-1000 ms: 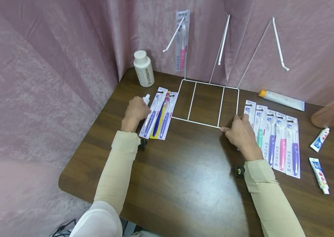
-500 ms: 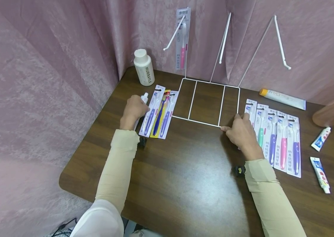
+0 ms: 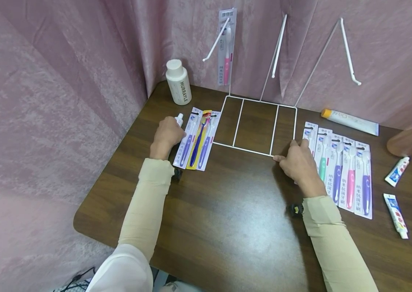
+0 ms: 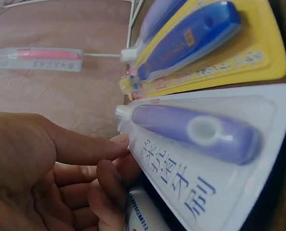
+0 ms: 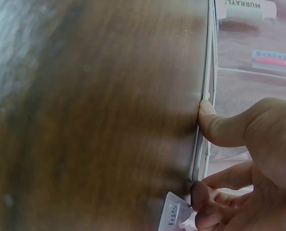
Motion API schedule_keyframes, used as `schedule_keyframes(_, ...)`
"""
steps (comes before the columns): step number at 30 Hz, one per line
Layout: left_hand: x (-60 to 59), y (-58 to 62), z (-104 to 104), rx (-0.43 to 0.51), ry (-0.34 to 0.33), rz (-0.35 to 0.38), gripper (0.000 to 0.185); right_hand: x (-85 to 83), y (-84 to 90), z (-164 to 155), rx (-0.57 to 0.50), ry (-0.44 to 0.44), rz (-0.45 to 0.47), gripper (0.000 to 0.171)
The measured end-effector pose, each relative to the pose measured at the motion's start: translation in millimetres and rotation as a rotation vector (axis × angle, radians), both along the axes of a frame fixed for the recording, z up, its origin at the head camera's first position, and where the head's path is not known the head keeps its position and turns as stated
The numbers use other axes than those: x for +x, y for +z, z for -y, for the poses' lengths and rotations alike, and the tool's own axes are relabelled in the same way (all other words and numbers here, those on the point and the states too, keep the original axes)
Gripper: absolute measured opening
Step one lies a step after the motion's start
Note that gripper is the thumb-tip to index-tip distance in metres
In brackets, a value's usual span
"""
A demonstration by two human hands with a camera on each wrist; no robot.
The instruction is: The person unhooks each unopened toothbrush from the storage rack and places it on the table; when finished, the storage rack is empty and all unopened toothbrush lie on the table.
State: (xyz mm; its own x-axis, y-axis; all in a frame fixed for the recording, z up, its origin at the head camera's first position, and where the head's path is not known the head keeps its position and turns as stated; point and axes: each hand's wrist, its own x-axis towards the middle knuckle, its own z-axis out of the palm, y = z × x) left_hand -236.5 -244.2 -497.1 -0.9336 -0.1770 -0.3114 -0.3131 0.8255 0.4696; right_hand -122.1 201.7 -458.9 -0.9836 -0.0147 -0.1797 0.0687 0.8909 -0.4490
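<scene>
My left hand [image 3: 166, 138] pinches the left edge of a packaged toothbrush with a purple handle [image 3: 187, 148]. In the left wrist view, thumb and forefinger meet at that card's edge, with a white toothpaste tube [image 4: 144, 211] under the fingers. Beside it lie a blue toothbrush on a yellow card [image 3: 193, 156] and another purple packaged toothbrush [image 3: 204, 152]. My right hand [image 3: 297, 164] grips the front right corner of a white wire rack [image 3: 240, 121], thumb on its front wire. A pink packaged toothbrush [image 3: 226, 52] hangs on the rack's left hook [image 3: 215, 41].
Several packaged toothbrushes [image 3: 350, 182] lie in a row at right. Beyond them are two small toothpaste tubes [image 3: 396, 215], a larger orange-capped tube [image 3: 352, 121] and an orange-brown bottle [image 3: 410, 140]. A white bottle [image 3: 179, 85] stands back left. Two more hooks [image 3: 278, 48] jut from the rack.
My left hand has shifted the purple packaged toothbrush slightly left at its top, so more of the yellow card shows. The right hand stays on the rack corner.
</scene>
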Motion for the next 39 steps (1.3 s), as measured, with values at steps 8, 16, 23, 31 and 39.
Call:
schedule_keyframes(8, 12.2, 9.7, -16.4, -0.075, -0.002, -0.022, 0.028, 7.4, 16.2, 7.9, 0.000, -0.014, 0.018, 0.086)
schedule_keyframes(16, 27.8, 25.1, -31.9, -0.104, -0.006, -0.027, 0.032, 2.0, 4.0, 0.7, -0.004, -0.008, 0.002, 0.087)
schedule_keyframes(23, 27.7, 14.6, -33.1, -0.150, -0.018, -0.068, 0.023, 0.6, -1.8, -2.1, -0.020, -0.003, 0.003, 0.094)
schedule_keyframes(31, 32.0, 15.2, -38.3, -0.174, -0.017, -0.072, 0.029, 4.2, 3.7, 1.6, -0.024, -0.001, 0.000, 0.093)
schedule_keyframes(39, 35.3, 13.1, -42.2, -0.221, -0.032, -0.098, 0.032, 13.0, 23.1, 10.9, -0.024, 0.009, 0.020, 0.092)
